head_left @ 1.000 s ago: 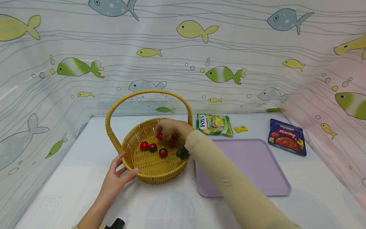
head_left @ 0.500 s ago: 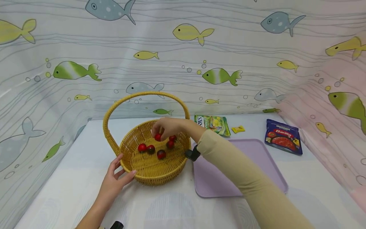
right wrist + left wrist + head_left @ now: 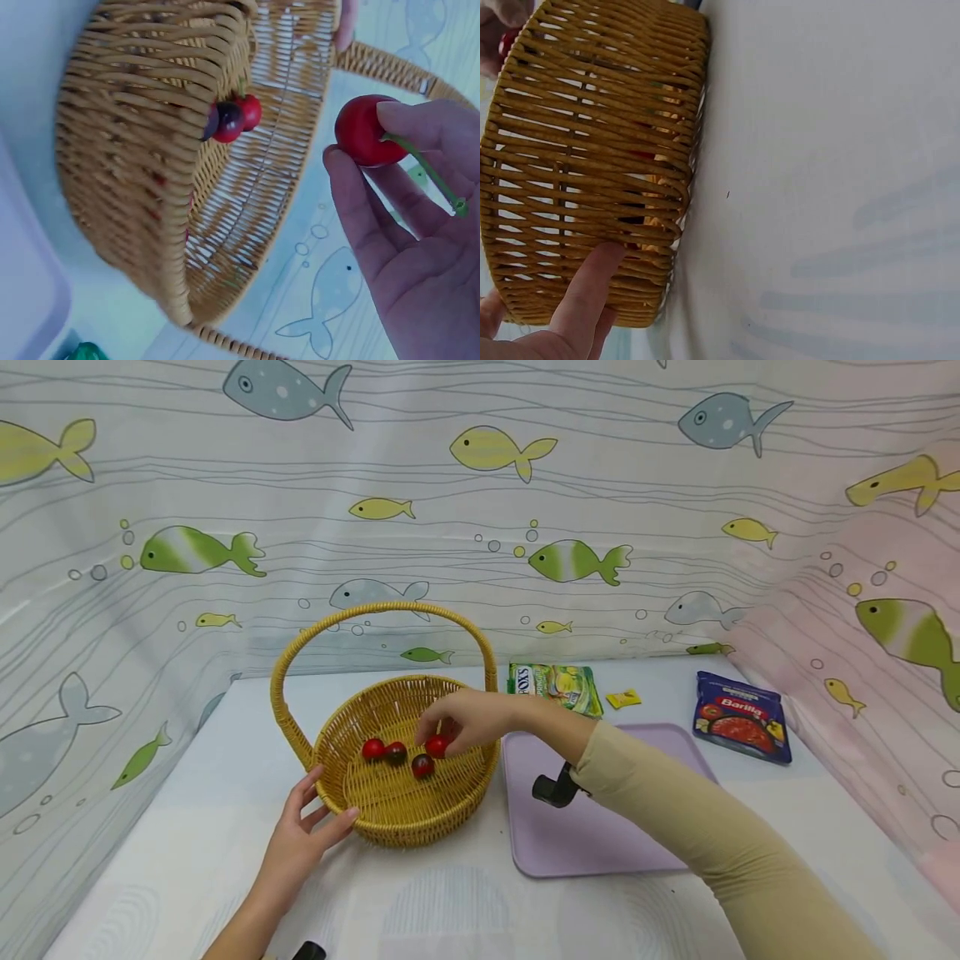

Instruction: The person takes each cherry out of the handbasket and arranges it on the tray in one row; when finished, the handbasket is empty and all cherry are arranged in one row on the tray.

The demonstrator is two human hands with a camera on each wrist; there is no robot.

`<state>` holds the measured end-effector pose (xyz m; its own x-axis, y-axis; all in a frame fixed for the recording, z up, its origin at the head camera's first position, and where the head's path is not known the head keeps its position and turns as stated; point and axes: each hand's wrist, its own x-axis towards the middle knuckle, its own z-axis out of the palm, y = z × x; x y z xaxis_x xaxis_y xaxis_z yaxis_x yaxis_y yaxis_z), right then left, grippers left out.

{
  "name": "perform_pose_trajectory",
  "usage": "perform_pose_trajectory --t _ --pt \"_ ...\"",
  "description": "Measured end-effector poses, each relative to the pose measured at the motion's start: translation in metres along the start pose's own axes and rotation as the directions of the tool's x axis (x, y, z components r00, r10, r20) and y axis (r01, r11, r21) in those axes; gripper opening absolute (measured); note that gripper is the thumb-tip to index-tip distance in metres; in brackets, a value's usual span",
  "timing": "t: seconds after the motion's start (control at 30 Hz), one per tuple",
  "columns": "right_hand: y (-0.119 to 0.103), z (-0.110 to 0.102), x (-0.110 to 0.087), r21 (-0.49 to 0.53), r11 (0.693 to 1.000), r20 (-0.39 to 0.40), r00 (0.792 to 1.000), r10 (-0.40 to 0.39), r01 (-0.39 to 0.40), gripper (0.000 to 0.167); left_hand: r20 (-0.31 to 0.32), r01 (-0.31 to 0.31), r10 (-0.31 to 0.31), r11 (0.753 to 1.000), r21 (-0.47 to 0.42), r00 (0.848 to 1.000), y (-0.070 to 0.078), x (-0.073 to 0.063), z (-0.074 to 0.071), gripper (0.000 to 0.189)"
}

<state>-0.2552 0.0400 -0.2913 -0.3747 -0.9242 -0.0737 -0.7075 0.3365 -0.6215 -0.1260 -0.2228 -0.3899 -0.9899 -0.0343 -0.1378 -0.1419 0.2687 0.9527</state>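
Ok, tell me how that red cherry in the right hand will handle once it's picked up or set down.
The cherry is round and glossy, so it will probably roll if set on the flat purple tray. It looks small and light; the right hand holds it with fingertips alone. The thin green stem seems a likely weak point, so pinching the fruit looks safer.

A white table point(image 3: 420, 910) sits inside a little booth. Curtains point(image 3: 450, 510) hang all around it like walls. They are pale with wavy lines, bubbles and green, yellow and blue fish. The right curtain point(image 3: 885, 635) looks pink. The light is soft and even.
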Motion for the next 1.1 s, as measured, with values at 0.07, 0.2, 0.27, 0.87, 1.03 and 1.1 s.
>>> perform_pose_trajectory --t 0.07,0.2,0.27,0.87,1.03,1.1 --pt "0.0 0.002 -0.008 -0.018 1.0 -0.009 1.0 0.007 -0.007 0.03 0.001 -0.005 0.005 1.0 -0.004 1.0 -0.001 0.0 0.0 0.088" --pt "0.002 0.006 -0.025 -0.016 1.0 -0.024 0.999 0.024 -0.024 0.03 0.005 -0.013 0.013 1.0 -0.019 1.0 -0.003 0.0 0.0 0.089" --pt "0.003 0.007 -0.035 -0.003 1.0 -0.028 0.999 0.03 -0.03 0.03 0.007 -0.016 0.016 0.999 -0.029 1.0 -0.004 0.0 0.0 0.089" --pt "0.033 0.027 -0.102 0.09 0.994 -0.116 0.991 0.067 -0.057 0.032 0.005 -0.037 0.037 0.998 -0.046 0.999 -0.004 0.001 0.0 0.087" --pt "0.046 0.036 -0.112 0.132 0.986 -0.14 0.983 0.118 -0.1 0.028 0.005 -0.038 0.038 0.998 -0.044 0.999 -0.003 0.002 0.0 0.086" --pt "0.051 0.04 -0.116 0.163 0.979 -0.137 0.98 0.142 -0.119 0.028 0.003 -0.035 0.035 0.998 -0.044 0.999 -0.003 0.002 0.0 0.086"
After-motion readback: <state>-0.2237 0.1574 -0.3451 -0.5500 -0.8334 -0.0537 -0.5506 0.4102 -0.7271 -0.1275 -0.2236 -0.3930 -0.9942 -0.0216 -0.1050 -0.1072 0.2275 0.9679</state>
